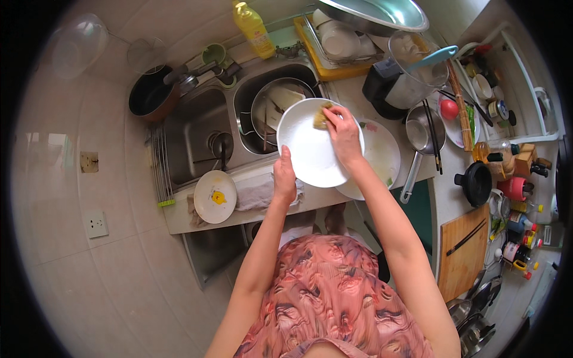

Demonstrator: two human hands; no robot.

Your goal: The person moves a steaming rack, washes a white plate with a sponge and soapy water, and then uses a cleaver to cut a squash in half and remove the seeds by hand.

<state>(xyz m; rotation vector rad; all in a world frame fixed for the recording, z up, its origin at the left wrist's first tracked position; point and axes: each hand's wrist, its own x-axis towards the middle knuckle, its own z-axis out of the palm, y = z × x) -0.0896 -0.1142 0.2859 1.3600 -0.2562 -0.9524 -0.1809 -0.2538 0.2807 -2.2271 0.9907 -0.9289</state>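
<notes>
A round white plate point(309, 152) is tilted in front of me, above the counter edge and the right sink basin. My left hand point(285, 174) grips its lower left rim, thumb on the face. Pressed to the upper right of the plate's face is a yellowish scrubbing sponge point(321, 116), pinched in the fingers of my right hand point(344, 134). Behind the plate, partly hidden, a larger white dish point(382, 154) with a pink flower print rests on the counter. In the right basin sits a metal pot point(264, 103) holding water, chopsticks and what looks like dishes.
The left sink basin point(197, 129) has a ladle in it. A small plate point(215, 201) and a grey cloth point(255, 193) lie along the front edge. To the right are a saucepan point(418, 132) with chopsticks, a black lid point(476, 183) and a cutting board point(463, 255). Yellow detergent bottle point(256, 33) stands behind.
</notes>
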